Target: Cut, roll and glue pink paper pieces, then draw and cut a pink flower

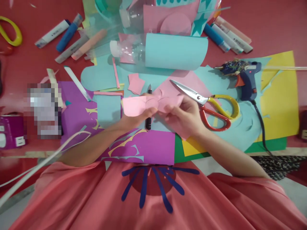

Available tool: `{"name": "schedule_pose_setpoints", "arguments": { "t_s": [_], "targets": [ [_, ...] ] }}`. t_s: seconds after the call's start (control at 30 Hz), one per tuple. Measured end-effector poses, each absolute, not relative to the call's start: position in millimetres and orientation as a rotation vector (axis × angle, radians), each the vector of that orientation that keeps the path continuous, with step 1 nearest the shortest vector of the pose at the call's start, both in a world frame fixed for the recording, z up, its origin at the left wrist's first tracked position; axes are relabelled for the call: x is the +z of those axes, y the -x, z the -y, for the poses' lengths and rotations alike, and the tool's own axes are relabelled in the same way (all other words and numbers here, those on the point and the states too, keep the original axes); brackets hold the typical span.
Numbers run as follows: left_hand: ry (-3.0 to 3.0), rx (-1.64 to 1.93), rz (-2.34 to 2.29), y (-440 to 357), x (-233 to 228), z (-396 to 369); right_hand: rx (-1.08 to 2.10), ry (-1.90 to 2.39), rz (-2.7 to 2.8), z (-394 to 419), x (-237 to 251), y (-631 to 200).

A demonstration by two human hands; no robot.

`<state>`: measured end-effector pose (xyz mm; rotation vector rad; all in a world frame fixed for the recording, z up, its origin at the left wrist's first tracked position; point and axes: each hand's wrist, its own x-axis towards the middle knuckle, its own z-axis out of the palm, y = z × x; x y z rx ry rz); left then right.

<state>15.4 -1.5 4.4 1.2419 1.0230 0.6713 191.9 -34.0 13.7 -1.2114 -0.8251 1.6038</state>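
Both of my hands hold one pink paper cut-out (134,105) just above the table, near its front edge. My left hand (137,117) pinches the left part of it from below. My right hand (183,116) grips the right, curled part. A black pen (149,123) lies under the paper between my hands, its tip pointing away from me. Scissors (211,107) with red and yellow handles lie open just right of my right hand.
A blue glue gun (242,76) with a black cord lies at the right on yellow paper (280,105). Purple paper (76,115), light blue sheets (175,51), a clear plastic bottle (129,48) and several markers (62,35) cover the red table (275,28). A white cord (40,163) crosses the lower left.
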Motion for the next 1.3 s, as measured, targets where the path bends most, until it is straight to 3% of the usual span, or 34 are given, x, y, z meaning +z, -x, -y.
{"name": "schedule_pose_setpoints", "arguments": {
  "t_s": [0.23,0.5,0.7,0.93,1.3],
  "targets": [
    [-1.127,0.859,-1.223,-11,3,0,1.728,1.197,1.115,36,16,-197],
    [-1.258,0.514,-1.155,-19,9,13,1.655,1.294,1.302,36,19,-198],
    [-1.037,0.616,-1.166,-17,6,4,1.252,1.348,1.607,27,29,-215],
    [-0.958,0.763,-1.064,-19,8,0,0.531,1.788,2.061,44,49,-277],
    [-1.003,0.754,-1.139,-18,2,0,0.353,2.214,2.339,62,35,-314]
  ]
}}
